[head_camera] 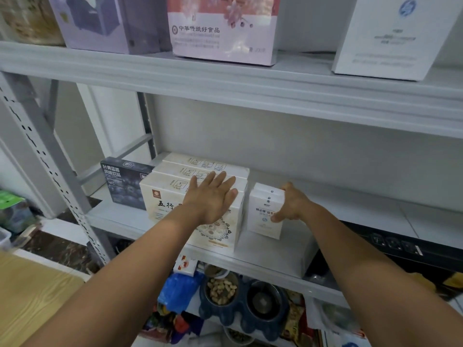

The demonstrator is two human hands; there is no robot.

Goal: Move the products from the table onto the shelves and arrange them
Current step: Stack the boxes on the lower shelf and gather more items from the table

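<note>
Both hands reach the middle shelf (275, 249): left hand (213, 199) lies flat, fingers straight, on the cream boxes (172, 189); right hand (292, 205) grips the white boxes (263, 209) just beside.

On the middle shelf (350, 211) the dark box (122, 184) stands left of the large boxes (167, 196), the small boxes (263, 219) just right.

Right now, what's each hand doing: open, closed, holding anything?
Left hand: open, resting flat on the cream boxes.
Right hand: closed, gripping the small white box.
</note>
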